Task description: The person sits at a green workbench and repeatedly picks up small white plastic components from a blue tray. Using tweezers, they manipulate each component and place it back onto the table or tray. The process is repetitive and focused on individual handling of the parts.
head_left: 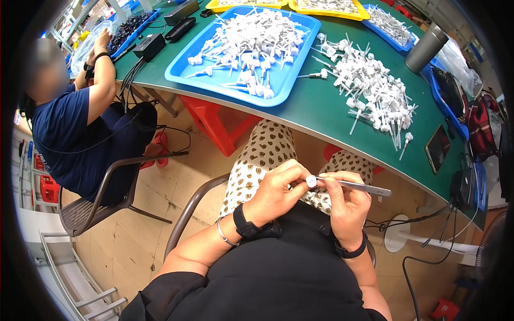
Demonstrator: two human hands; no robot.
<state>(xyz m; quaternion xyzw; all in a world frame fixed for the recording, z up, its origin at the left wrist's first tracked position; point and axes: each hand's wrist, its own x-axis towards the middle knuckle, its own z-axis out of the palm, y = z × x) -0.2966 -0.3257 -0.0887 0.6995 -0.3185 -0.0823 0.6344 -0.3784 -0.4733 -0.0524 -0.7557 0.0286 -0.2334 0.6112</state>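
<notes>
Pinching a small white cap-like piece between thumb and fingertips, the left hand sits over the person's lap, its fingers curled tight around the part. Right beside it, the right hand grips a slim metal tool, tweezers by the look of them, with the tip touching the white piece and the far end sticking out to the right. Both hands meet just above the spotted trousers, below the near edge of the green table. Each wrist wears a dark band, and the left also carries a thin bangle.

On the table, a loose heap of white plastic pump parts lies to the right, well apart from the hands. Left of that heap, a blue tray holds more of the same white parts. A dark phone rests near the table's right edge, and a grey cylinder stands farther back. 2 yellow trays sit at the far side.

At the left, another person in a dark blue shirt sits on a chair, one hand up at the table.
</notes>
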